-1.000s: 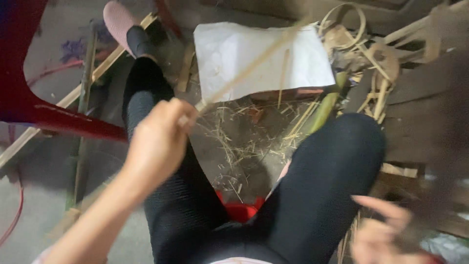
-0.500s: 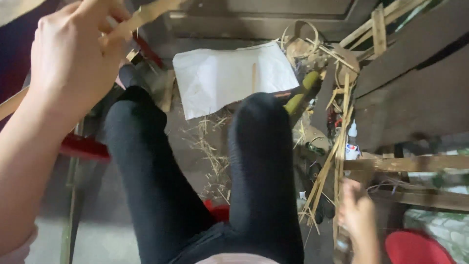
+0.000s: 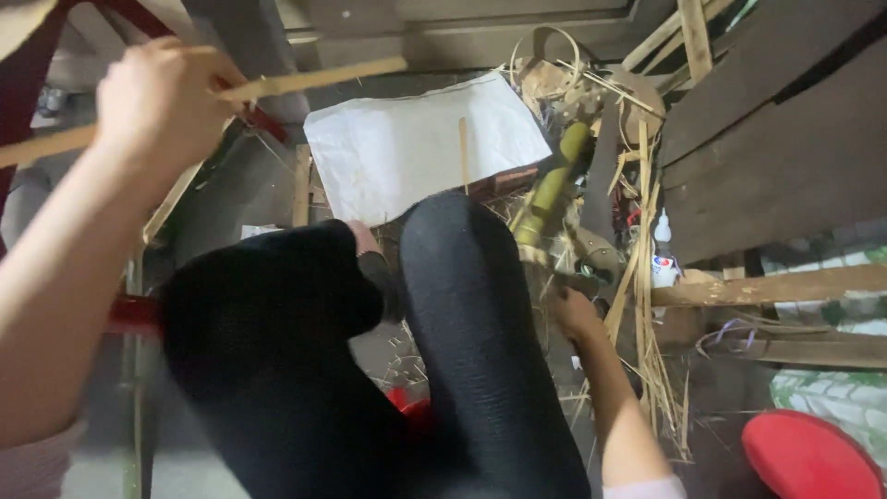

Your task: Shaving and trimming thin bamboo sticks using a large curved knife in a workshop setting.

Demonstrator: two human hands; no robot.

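Observation:
My left hand is raised at the upper left and grips a long flat bamboo strip that runs across the top of the view. My right hand reaches down to the floor beside my right knee, among loose bamboo strips and shavings; its fingers are hidden, so whether it holds anything is unclear. My legs in black trousers fill the middle. A green bamboo stalk lies just beyond the right hand.
A white sheet lies on the floor ahead. Wooden planks lean at the right, with a small white bottle below them. A red round object sits at the lower right. A red chair frame stands at the left.
My left hand has lifted the bamboo strip up and to the left. My right hand has moved from beside my thigh down to the strips on the floor. The view has swung to the right.

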